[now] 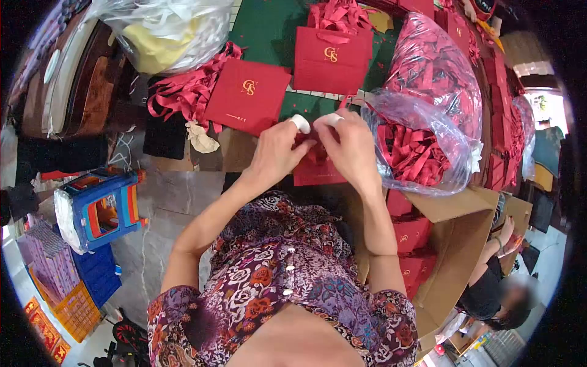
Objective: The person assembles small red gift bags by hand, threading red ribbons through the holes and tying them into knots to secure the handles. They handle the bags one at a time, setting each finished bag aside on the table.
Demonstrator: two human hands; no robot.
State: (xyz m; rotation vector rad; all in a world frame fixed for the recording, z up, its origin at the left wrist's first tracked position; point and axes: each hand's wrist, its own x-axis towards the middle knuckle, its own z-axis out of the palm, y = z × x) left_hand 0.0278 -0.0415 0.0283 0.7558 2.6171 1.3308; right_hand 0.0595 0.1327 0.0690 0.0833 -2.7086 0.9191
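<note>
Fingers (300, 125) at far end of red bag (317, 176)

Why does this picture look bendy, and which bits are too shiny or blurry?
Head view: probably a wide lens, curving things near the picture's edges; head view: glare whitens the bright opening at far right and streaks the nearer clear plastic bag of red ribbons; head view: the black-clothed person's head is smudged, but the left hand and right hand look fairly clear.
</note>
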